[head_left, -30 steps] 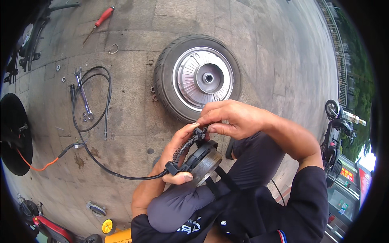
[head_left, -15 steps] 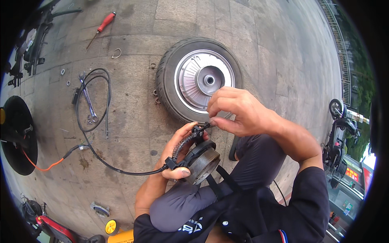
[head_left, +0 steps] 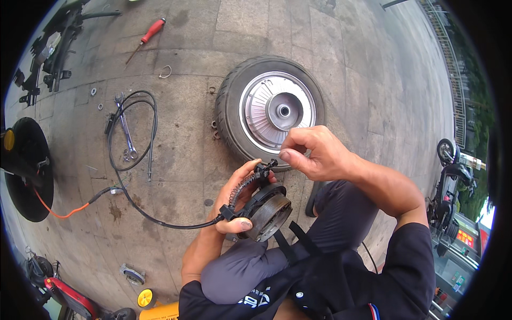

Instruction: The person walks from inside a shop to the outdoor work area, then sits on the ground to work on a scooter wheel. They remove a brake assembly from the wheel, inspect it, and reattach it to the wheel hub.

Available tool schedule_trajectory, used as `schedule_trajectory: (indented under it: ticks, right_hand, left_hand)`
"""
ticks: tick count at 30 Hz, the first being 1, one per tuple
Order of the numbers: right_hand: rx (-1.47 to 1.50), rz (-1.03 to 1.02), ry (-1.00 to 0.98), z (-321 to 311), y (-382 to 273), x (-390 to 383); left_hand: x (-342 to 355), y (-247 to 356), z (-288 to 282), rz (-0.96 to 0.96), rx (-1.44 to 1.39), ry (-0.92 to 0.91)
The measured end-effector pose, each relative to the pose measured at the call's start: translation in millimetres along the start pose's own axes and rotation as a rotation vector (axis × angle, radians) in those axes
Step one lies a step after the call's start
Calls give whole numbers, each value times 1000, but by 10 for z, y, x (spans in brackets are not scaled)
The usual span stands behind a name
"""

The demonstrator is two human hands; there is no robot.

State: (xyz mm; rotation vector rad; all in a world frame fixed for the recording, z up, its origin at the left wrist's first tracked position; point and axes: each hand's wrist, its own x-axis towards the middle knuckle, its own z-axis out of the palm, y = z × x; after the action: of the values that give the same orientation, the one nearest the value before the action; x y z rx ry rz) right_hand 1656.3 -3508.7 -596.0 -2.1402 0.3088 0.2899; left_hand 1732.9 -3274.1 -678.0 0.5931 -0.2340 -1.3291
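Observation:
My left hand is wrapped round a band brake, a round worn-metal drum with a black bracket. A coil spring runs along its side over the thin end of a black brake cable. The cable's threaded tip sticks out at the top of the bracket. Just right of that tip is my right hand, apart from it, thumb and fingers curled together in a pinch. Whatever may be between those fingertips is hidden. Beyond both hands a wheel with a silver hub lies on the paving.
Left on the paving lie a combination wrench inside the cable's loop, a red-handled screwdriver and small rings. An orange cord runs to a dark round object. A scooter stands at the right.
My right hand has drawn slightly away from the cable's tip, leaving a gap. The left hand keeps its hold on the brake. The whole view has shifted a little.

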Motion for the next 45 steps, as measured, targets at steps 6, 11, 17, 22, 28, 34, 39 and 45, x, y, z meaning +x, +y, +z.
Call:
schedule_trajectory:
  ticks: [6,11,17,22,28,34,39,45]
  right_hand:
    - [533,178,-176,158,-70,67]
    - [538,289,-452,124,-38,120]
    - [943,138,-259,118,-159,109]
    - [770,148,-206,-212,-495,41]
    - [898,120,-112,-954,-1298,-353]
    - [767,39,-222,-1657,-2359,-783]
    - [712,61,-367,-1716,-3308,-1072]
    - [699,-98,-516,-1315,-4591,-1225]
  left_hand:
    - [-21,24,-6,37,37,-128]
    - [-47,39,-1,68,73,-105]
    - [-35,246,131,135,192,-99]
    - [1,716,617,145,329,-145]
    - [-18,1378,1617,265,425,-267]
    - [-470,1880,2800,333,262,-160]
    - [-1212,2126,3746,389,101,53]
    - [-2331,2454,4414,563,-153,228]
